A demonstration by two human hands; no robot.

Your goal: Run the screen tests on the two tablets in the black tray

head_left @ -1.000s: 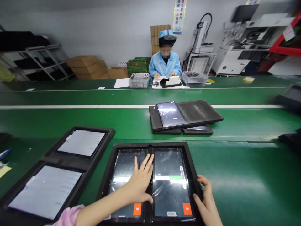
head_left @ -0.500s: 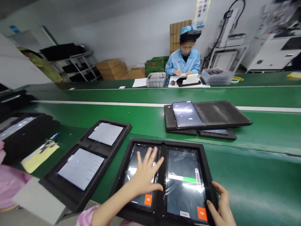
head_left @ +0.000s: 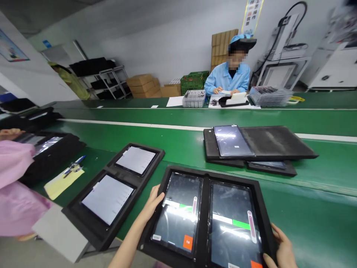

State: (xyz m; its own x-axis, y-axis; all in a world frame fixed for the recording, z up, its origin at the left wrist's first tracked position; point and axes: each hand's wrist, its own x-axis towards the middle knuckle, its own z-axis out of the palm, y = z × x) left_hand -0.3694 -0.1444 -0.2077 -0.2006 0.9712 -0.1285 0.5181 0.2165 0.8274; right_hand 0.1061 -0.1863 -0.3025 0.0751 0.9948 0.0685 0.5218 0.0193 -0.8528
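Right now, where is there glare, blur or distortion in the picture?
Head view: glare streaks cross both dark tablets in the tray held by the left hand and right hand; the top right corner is blurred; the belt line tilts and the edges stretch.

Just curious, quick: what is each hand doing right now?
Left hand: grips the left edge of the black foam tray.
Right hand: grips the tray's right edge.

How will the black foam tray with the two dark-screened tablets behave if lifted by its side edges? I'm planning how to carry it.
The black foam tray looks thick-walled, so probably fairly stiff, though it may sag in the middle. With two tablets seated in recesses, it is likely heavy for foam. The left hand and right hand grip opposite edges, which suits keeping it level; the glossy screens look fragile.
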